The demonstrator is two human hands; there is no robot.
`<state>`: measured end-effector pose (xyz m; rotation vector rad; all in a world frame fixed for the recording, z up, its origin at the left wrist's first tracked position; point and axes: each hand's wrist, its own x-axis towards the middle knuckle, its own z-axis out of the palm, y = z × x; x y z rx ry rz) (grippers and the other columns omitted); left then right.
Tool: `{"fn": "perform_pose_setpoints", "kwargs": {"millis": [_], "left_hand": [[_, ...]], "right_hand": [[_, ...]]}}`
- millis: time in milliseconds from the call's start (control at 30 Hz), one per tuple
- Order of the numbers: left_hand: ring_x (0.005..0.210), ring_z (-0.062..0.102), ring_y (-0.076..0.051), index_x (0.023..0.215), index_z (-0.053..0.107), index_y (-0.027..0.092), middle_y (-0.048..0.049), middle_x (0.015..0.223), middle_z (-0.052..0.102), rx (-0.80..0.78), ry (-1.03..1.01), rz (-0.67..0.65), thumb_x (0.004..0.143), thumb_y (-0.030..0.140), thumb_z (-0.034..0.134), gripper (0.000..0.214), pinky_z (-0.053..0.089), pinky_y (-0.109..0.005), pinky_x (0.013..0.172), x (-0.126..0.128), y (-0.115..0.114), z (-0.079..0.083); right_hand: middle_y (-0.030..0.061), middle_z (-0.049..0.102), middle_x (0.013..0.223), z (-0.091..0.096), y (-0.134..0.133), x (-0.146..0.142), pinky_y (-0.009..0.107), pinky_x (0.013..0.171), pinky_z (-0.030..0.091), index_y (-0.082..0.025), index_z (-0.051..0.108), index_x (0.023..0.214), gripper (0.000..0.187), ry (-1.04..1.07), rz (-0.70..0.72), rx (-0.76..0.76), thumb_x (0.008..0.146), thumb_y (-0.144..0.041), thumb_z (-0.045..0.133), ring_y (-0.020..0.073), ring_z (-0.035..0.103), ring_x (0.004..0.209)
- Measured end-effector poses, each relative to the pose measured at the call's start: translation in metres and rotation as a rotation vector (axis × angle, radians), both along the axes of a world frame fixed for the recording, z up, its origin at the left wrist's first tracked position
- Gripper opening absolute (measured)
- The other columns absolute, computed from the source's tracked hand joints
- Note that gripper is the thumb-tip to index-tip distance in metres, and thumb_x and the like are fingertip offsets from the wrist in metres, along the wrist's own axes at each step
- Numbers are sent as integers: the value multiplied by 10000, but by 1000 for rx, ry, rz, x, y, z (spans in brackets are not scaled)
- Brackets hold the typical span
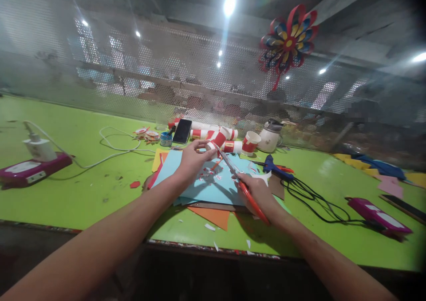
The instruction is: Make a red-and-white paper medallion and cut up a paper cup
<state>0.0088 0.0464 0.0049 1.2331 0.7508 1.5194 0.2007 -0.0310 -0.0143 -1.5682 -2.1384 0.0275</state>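
My left hand (196, 158) is closed around a red and white paper cup (219, 137), held tilted above a stack of light blue paper (173, 176). In my right hand (258, 192) is a pair of scissors (248, 194) with red handles. Their blades point up and left, and the tips meet the cup's edge near my left fingers. Whether the blades have paper between them I cannot tell. Small red and white paper scraps (213, 172) lie on the blue sheets beneath.
Behind my hands stand another paper cup (251, 142), a white kettle (270, 136), a phone (182, 131) and a blue jar (166, 139). A blue glue gun (271, 164) with black cable lies right. Purple power strips (379, 216) sit at both sides. Orange paper (213, 216) sticks out in front.
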Motion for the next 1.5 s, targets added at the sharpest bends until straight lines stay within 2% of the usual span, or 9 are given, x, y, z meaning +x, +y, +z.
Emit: {"fn": "perform_pose_setpoints", "kwargs": {"millis": [200,300,533,667,933,1100,1267,1500], "left_hand": [[726,643,-172,1045,625,99,-102,848,677,-21,-41,-58,660,270,739,437,518,-331,707,-2,1,-1],[707,646,-174,1083,618,107,-86,791,686,-22,-35,-43,641,244,748,481,512,-328,709,-4,4,-1],[775,649,-189,1021,641,92,-134,997,668,-2,-11,-10,596,199,767,455,529,-332,715,-5,5,0],[750,651,-193,1024,641,77,-139,953,674,-10,-4,-27,591,192,767,466,540,-346,707,-4,2,1],[733,651,-176,1050,628,74,-130,925,679,-16,2,-43,613,203,755,473,534,-330,706,-8,7,-2],[701,644,-181,1060,629,85,-95,811,689,-35,50,-35,559,150,771,525,520,-329,676,-6,7,-4],[765,649,-209,1042,626,100,-102,820,691,-24,80,-45,554,174,774,515,520,-347,693,-2,5,-6],[802,651,-229,1030,619,120,-101,853,692,-15,90,4,526,164,777,530,509,-337,692,-2,5,-5]], "right_hand": [[80,692,760,-3,6,4,293,640,417,-168,649,1031,310,-27,-25,-4,805,-158,437,220,612,670],[79,695,778,-4,8,7,299,641,421,-170,646,1050,319,-21,-8,-18,811,-168,434,226,615,687],[59,714,904,-5,12,12,295,688,454,-186,628,1107,356,43,63,-43,814,-154,429,211,635,775],[65,716,944,-4,12,13,307,709,465,-183,622,1130,387,65,79,-58,802,-136,423,218,642,806],[66,711,878,2,8,13,314,712,467,-164,647,1071,356,72,121,-87,781,-156,441,217,626,762],[39,709,874,3,9,12,296,699,466,-190,640,1095,363,90,128,-107,799,-153,432,205,625,766],[40,712,888,3,7,11,312,727,466,-213,639,1125,349,126,126,-111,840,-194,438,226,638,824],[49,716,904,4,7,10,313,721,469,-191,656,1080,302,146,141,-92,845,-254,477,226,640,792]]}}
